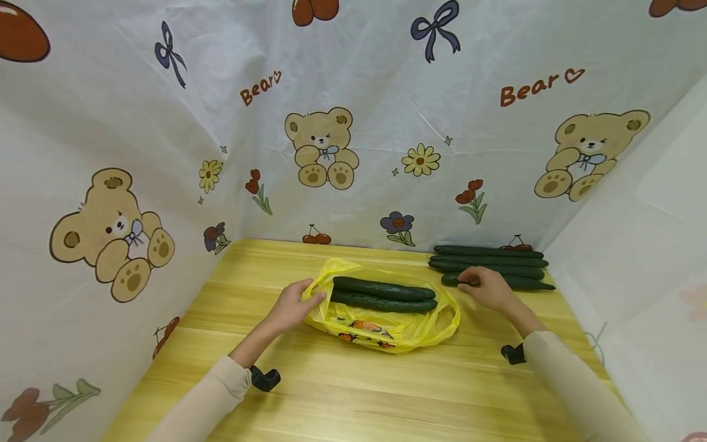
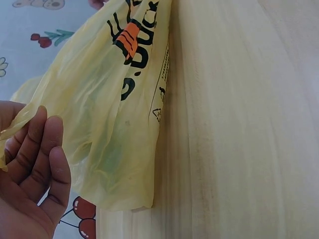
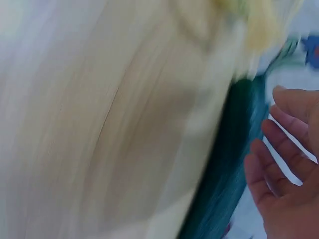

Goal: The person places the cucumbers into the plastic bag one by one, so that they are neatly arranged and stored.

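Note:
A yellow plastic bag (image 1: 386,344) with a printed duck design lies open on the table, with at least two dark green cucumbers (image 1: 383,294) inside it. My left hand (image 1: 295,305) pinches the bag's left rim; in the left wrist view the thin plastic (image 2: 114,119) runs between its thumb and fingers. To the right, my right hand (image 1: 488,290) hovers at the nearest of three loose cucumbers (image 1: 525,283). The right wrist view, somewhat blurred, has its fingers (image 3: 286,144) loosely bent beside that cucumber (image 3: 224,164), holding nothing. Whether they touch it I cannot tell.
Two more cucumbers (image 1: 491,260) lie side by side behind the nearest loose one, close to the back wall. A bear-printed cloth (image 1: 364,209) encloses the wooden table (image 1: 353,399) at the back and sides.

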The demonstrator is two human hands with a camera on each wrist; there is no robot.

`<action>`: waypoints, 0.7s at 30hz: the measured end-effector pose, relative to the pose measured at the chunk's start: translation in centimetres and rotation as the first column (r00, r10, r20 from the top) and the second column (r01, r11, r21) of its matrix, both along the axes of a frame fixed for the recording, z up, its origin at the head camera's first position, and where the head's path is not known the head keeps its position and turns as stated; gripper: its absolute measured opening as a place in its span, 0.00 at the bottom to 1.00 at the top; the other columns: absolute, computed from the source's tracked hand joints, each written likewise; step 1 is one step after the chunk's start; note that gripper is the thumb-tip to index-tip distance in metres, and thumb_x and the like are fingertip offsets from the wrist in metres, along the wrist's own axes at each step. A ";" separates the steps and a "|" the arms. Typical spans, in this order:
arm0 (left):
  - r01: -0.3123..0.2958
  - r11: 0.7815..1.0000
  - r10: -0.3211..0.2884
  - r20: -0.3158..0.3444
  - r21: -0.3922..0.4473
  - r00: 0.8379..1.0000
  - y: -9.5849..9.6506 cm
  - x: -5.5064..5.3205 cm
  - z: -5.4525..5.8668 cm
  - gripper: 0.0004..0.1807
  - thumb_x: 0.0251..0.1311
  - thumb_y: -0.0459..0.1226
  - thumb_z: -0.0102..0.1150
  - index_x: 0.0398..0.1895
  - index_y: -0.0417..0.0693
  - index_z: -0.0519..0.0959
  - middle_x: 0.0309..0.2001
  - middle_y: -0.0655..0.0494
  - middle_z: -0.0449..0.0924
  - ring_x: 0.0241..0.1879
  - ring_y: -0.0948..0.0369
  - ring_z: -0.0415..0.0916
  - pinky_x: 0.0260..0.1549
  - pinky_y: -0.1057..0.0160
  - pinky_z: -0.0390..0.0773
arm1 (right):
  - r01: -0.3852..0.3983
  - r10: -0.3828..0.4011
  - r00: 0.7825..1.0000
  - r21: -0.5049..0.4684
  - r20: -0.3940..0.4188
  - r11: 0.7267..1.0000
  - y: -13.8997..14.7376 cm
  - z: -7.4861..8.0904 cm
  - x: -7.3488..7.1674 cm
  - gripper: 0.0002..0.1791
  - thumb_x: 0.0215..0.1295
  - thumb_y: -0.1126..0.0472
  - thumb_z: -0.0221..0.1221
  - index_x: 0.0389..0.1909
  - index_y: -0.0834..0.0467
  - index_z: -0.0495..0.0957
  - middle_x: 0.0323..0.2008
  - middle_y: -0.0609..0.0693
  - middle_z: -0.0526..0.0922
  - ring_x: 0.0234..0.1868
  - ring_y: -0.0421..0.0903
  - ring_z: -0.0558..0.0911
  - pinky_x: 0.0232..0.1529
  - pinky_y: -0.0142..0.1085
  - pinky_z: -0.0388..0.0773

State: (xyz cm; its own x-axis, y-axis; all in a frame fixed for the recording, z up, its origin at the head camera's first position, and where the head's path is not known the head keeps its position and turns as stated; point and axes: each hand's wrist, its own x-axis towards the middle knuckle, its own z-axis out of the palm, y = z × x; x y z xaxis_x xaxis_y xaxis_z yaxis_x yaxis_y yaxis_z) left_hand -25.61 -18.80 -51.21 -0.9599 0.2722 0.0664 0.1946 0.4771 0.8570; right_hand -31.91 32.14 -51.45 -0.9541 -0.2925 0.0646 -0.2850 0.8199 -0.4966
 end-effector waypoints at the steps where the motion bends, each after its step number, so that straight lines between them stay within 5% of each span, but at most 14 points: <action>1: -0.001 1.000 0.001 0.001 -0.001 1.000 0.0 0.0 0.0 0.18 0.79 0.52 0.60 0.55 0.49 0.82 0.30 0.53 0.79 0.24 0.63 0.72 0.28 0.64 0.75 | 0.025 -0.025 1.000 0.007 -0.003 1.000 1.0 -0.3 -0.1 0.18 0.79 0.56 0.63 0.60 0.63 0.83 0.58 0.65 0.85 0.58 0.66 0.83 0.59 0.63 0.80; 4: -0.005 1.000 0.005 0.007 -0.004 1.000 -0.1 0.0 0.2 0.18 0.79 0.52 0.60 0.55 0.49 0.82 0.30 0.52 0.79 0.24 0.62 0.71 0.28 0.64 0.75 | 0.097 -0.096 0.995 0.038 -0.026 0.995 3.9 -1.2 -0.4 0.20 0.79 0.56 0.63 0.62 0.65 0.81 0.61 0.69 0.81 0.61 0.70 0.80 0.60 0.66 0.77; 14: -0.013 1.000 0.013 0.008 0.002 1.000 -0.4 0.1 0.0 0.18 0.79 0.52 0.60 0.55 0.49 0.83 0.35 0.53 0.84 0.28 0.61 0.75 0.34 0.63 0.77 | 0.173 -0.163 0.984 0.144 -0.074 0.974 10.7 -3.4 -1.0 0.38 0.76 0.56 0.63 0.75 0.75 0.63 0.72 0.83 0.61 0.69 0.86 0.60 0.68 0.78 0.59; 21: -0.007 1.000 0.007 0.003 0.002 1.000 -0.8 0.2 0.2 0.16 0.79 0.52 0.60 0.53 0.50 0.83 0.32 0.54 0.81 0.26 0.63 0.71 0.35 0.64 0.75 | 0.209 -0.217 0.974 0.111 0.067 0.972 12.9 -4.0 -0.9 0.52 0.78 0.47 0.61 0.80 0.80 0.46 0.74 0.90 0.49 0.69 0.88 0.58 0.67 0.80 0.60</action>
State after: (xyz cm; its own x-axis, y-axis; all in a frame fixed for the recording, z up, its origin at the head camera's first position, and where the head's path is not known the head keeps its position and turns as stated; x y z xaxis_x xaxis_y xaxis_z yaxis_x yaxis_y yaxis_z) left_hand -25.38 -19.56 -51.03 -0.9621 0.2651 0.0640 0.1884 0.4765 0.8587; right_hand -32.84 45.07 -55.41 -0.9960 -0.0833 -0.0328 -0.0618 0.9052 -0.4206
